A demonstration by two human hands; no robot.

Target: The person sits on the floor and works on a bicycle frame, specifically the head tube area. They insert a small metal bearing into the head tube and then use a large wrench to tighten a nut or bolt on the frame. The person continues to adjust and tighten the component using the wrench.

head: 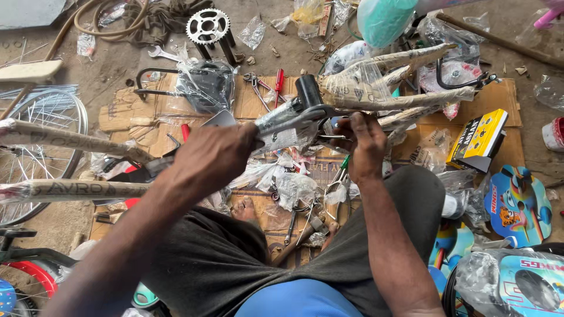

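A paper-wrapped bicycle frame (376, 79) lies across my lap area, its black head tube (307, 91) near the middle. My left hand (214, 155) grips the frame's plastic-wrapped tube (282, 126) from the left. My right hand (364, 144) is closed on a small part at the frame just right of that tube; what it pinches is too small to tell. Under my hands lie crumpled plastic wrap (291, 185) and several hand tools (302, 220) on flattened cardboard (258, 100).
A spoked wheel (35, 135) and wrapped fork tubes (70, 189) are at left. A chainring with cranks (207, 26) and pliers (258, 88) lie farther away. A yellow box (477, 138), printed plates (517, 205) and a teal saddle (382, 20) sit at right.
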